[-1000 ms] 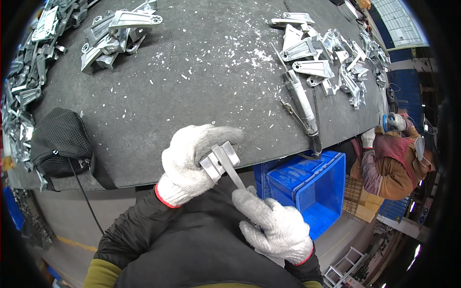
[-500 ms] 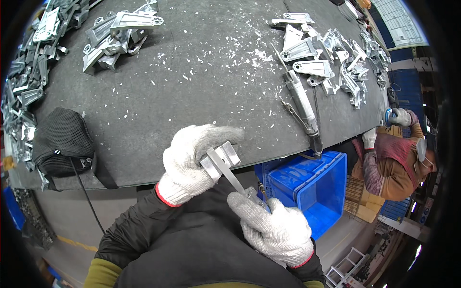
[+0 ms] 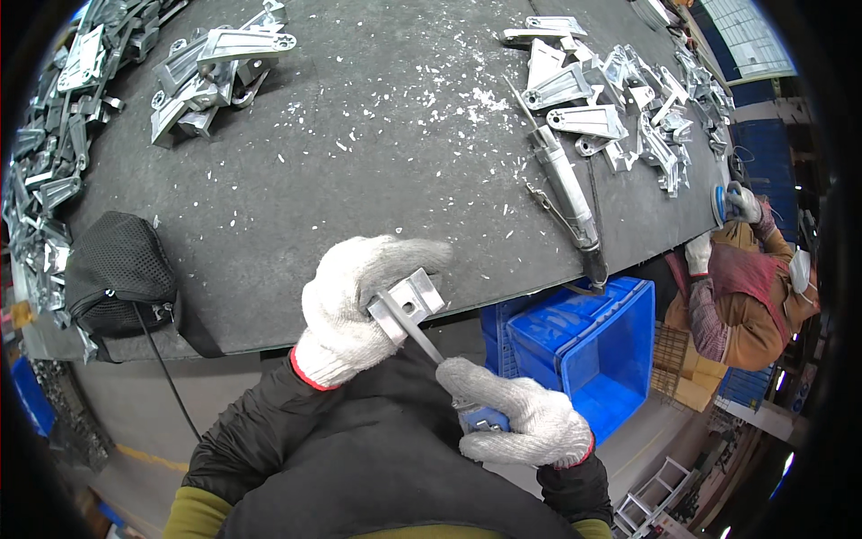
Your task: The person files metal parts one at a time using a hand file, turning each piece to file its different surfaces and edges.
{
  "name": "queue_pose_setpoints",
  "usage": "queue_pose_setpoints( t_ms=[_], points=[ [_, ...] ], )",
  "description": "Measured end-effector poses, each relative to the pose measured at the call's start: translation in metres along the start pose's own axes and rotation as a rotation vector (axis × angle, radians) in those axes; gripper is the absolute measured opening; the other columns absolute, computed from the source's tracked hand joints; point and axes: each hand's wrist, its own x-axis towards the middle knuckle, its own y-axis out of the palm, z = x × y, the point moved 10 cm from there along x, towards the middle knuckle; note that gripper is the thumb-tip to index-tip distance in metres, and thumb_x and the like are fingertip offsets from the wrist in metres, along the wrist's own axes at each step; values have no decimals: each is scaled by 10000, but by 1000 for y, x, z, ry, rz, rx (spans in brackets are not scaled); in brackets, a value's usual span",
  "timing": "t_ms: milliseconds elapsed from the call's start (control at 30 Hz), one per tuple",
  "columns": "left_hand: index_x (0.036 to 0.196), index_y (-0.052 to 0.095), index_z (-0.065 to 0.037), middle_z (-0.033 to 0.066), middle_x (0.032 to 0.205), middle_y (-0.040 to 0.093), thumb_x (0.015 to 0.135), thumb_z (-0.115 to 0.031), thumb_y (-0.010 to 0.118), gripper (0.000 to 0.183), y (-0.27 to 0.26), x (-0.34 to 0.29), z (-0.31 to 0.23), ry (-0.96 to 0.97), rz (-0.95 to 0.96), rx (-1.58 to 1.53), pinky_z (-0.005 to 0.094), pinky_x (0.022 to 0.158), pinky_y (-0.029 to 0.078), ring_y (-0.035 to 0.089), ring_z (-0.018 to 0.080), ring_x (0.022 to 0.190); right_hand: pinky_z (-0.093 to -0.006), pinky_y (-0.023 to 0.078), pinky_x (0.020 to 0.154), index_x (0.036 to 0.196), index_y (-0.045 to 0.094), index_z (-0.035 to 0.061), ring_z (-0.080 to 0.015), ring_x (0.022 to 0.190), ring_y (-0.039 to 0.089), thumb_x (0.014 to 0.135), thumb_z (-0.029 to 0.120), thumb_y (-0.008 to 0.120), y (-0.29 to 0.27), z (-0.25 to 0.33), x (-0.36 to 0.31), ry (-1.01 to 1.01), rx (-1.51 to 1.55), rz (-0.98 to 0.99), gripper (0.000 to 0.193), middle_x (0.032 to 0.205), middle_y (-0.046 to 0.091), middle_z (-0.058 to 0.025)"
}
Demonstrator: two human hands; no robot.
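Metal bracket point(image 3: 409, 304), stiff, probably light and sharp-edged, sits at the near table edge point(image 3: 269, 269) clamped in your left hand point(image 3: 350, 305) by its sides, while your right hand point(image 3: 521, 418) closes on the file point(image 3: 422, 337) handle.

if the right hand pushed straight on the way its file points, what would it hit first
The right hand aims its file up and to the left, so it would most likely meet the small metal bracket gripped in the left hand first. The file's tip already seems to touch it, though depth is hard to judge.
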Motion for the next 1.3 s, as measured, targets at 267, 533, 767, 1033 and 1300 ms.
queue_pose_setpoints(
  t_ms=[267,533,767,1033,1300],
  points=[
    [1256,625,23,216,1222,707,890,-20,768,395,12,7,-13,45,158,102,372,953,575,701,277,1121,-341,555,738,1382,618,0,-214,786,707,795,99,836,-8,30,-6,-346,-245,-153,634,1009,726,-140],
    [1380,525,-4,291,1402,587,908,-64,763,532,21,15,-8,-35,121,-191,475,1060,521,616,358,1274,-392,580,582,1319,688,204,-277,673,661,797,152,767,-25,42,-17,22,-1072,-622,531,1023,754,-68],
    [1190,747,-58,163,931,748,792,-78,704,401,11,26,-44,111,-57,349,333,758,587,758,293,844,-360,575,557,1302,700,234,-249,667,631,809,137,760,-16,43,-13,86,-1282,-612,506,1156,757,-6],
    [1236,680,-41,89,1152,763,869,-33,785,382,17,23,-32,-25,65,400,257,907,535,727,156,996,-343,569,538,1296,704,224,-219,634,599,808,123,756,-16,40,-12,89,-1282,-593,501,1193,751,40],
    [1151,748,-21,123,1113,767,860,-18,763,291,15,26,-30,-82,43,313,274,909,547,731,169,952,-346,562,522,1309,700,255,-233,627,601,790,129,764,-13,43,-8,107,-1352,-603,538,1124,757,21]
  ],
)
